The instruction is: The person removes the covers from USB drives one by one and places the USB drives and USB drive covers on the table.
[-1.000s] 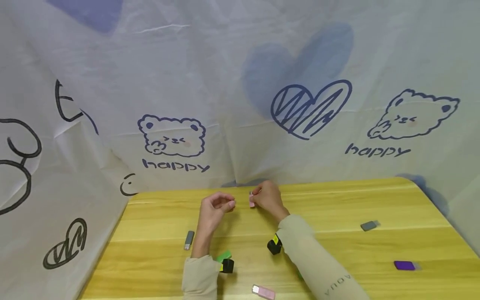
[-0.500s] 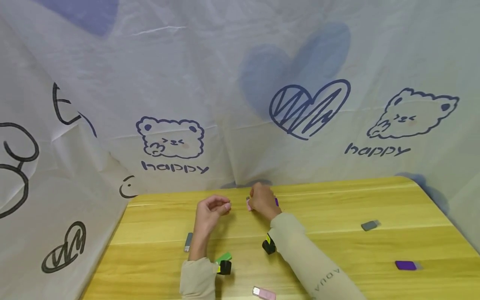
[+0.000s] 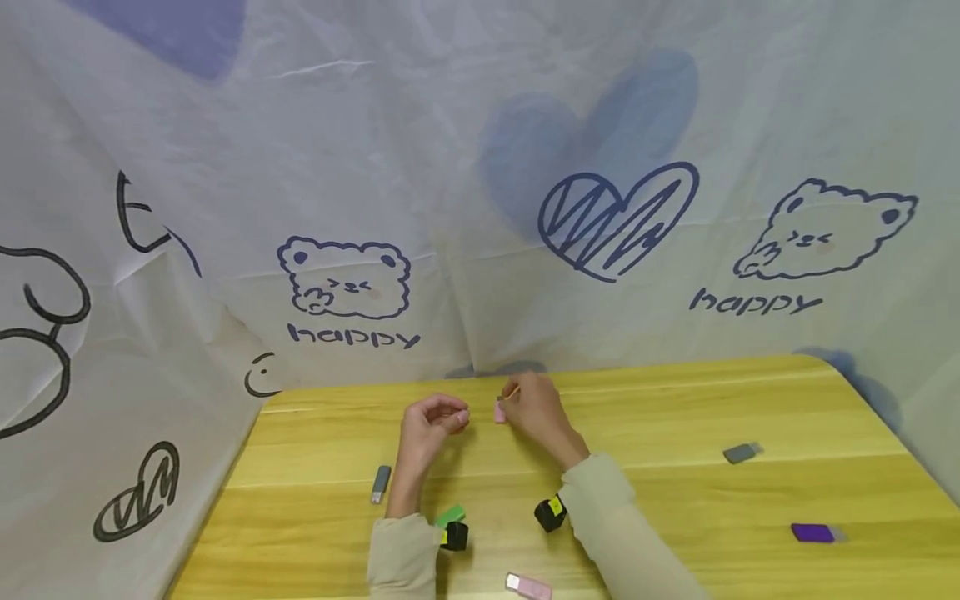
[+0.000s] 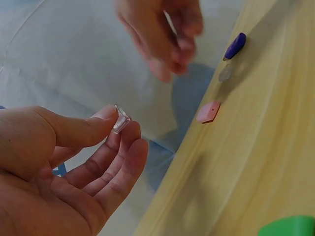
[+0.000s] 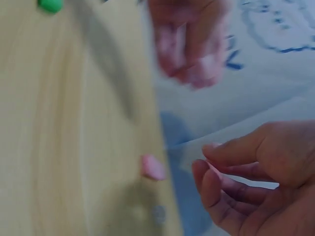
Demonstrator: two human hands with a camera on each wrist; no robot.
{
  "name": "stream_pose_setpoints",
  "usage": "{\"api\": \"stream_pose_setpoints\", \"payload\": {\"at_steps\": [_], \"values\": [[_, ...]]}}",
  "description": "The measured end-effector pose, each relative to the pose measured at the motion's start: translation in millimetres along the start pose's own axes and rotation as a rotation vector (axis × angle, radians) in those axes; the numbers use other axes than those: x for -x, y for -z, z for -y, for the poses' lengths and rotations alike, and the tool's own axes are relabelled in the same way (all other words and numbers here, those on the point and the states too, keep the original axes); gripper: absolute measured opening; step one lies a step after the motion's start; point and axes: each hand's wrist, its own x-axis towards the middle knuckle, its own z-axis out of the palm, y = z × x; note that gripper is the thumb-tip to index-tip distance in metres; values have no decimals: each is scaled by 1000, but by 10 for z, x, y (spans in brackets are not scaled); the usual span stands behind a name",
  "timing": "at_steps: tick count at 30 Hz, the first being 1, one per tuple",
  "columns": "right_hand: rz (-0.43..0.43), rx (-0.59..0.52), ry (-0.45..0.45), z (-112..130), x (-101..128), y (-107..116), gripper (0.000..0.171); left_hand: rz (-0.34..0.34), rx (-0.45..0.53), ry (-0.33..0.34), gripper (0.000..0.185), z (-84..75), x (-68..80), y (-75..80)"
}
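Observation:
My left hand (image 3: 431, 429) pinches a small clear plastic cap (image 4: 121, 119) between thumb and fingertips, above the table's far edge. My right hand (image 3: 536, 408) hovers to its right, over the far edge, with thumb and fingers loosely bent. Nothing shows between those fingers in the right wrist view. A pink USB stick (image 3: 500, 411) lies on the table beside the right fingertips. In the left wrist view a purple USB stick (image 4: 235, 46) lies farther along, and another clear cap (image 4: 225, 73) lies between it and the pink stick. The right hand hides both in the head view.
Around the wooden table (image 3: 637, 417) lie a grey USB stick (image 3: 381, 483), a green one (image 3: 452, 516) partly behind the left wrist camera, another pink one (image 3: 528, 586), a grey one (image 3: 741, 452) and a purple one (image 3: 813, 532). A printed cloth (image 3: 480, 208) hangs behind.
My right hand shifts left over the pink USB stick, then back right, covering the purple stick glimpsed half a second ago. My left hand stays nearly in place.

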Motion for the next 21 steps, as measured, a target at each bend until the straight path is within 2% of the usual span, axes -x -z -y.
{"api": "stream_pose_setpoints", "payload": {"at_steps": [6,10,17,21], "values": [[14,-71,37,67,355,337,12,16,-51,12,12,6,14,-61],[18,-78,43,-11,559,538,7,20,-85,15,12,25,19,-105],[40,-139,-32,-221,776,753,8,41,-164,-1,9,65,-71,-179],[41,-149,-56,-333,824,841,11,62,-250,-14,6,71,-166,-257]]}}
